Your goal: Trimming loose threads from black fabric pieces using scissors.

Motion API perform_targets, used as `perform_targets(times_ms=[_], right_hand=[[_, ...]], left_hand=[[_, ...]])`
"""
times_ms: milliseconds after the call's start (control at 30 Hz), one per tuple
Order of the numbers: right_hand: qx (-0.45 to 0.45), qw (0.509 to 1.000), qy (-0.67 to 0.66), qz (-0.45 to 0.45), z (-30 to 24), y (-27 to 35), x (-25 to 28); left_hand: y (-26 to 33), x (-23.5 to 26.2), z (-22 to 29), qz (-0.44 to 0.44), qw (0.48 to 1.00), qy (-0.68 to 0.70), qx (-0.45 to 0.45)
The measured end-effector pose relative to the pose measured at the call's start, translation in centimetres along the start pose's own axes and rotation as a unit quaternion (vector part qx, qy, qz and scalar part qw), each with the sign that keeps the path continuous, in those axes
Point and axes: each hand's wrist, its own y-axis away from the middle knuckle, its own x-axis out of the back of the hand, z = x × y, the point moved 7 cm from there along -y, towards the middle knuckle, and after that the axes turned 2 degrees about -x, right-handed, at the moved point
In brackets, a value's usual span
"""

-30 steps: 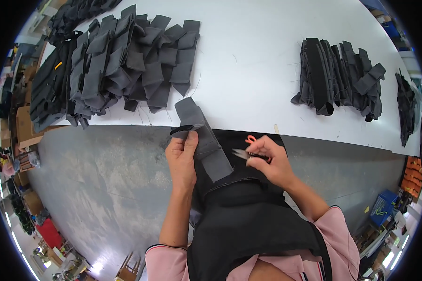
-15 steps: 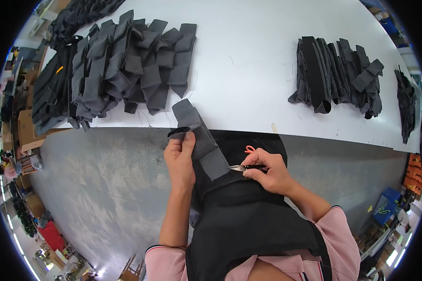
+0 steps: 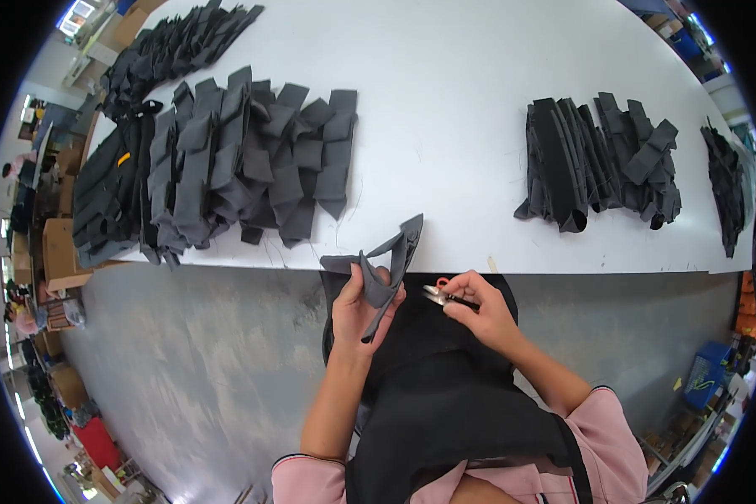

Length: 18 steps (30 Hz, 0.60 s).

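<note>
Your left hand (image 3: 363, 304) grips a folded grey fabric piece (image 3: 388, 267); its fingers (image 3: 381, 296) are clamped around the lower fold, and the free end stands up above them, over the near edge of the white surface (image 3: 445, 151). Your right hand (image 3: 479, 312) holds small thread snips (image 3: 438, 294), fingers closed on the handle, with the blades pointing toward the left fingers but clear of the fabric. Whether the blades are parted cannot be told.

The step in hand appears to be trimming: the piece is presented, the snips are not yet on it. The next move likely calls for bringing the blade tips to a loose thread just beside the left fingers, keeping the fingertips out of the cut.

Beyond the fingers lie a grey stack (image 3: 227, 160) to the left and a black stack (image 3: 601, 164) to the right.
</note>
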Motion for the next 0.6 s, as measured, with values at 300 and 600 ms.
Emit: perform_targets(times_ms=[300, 600], right_hand=[[-0.077, 0.995, 0.051, 0.041, -2.2, -1.0, 2.5], [0.198, 0.851, 0.374, 0.312, -10.2, -2.8, 13.7]], left_hand=[[-0.6, -14.4, 19.5, -0.202, 0.677, -0.593, -0.386], [-5.6, -6.3, 33.6, 0.053, 0.309, -0.888, -0.335]])
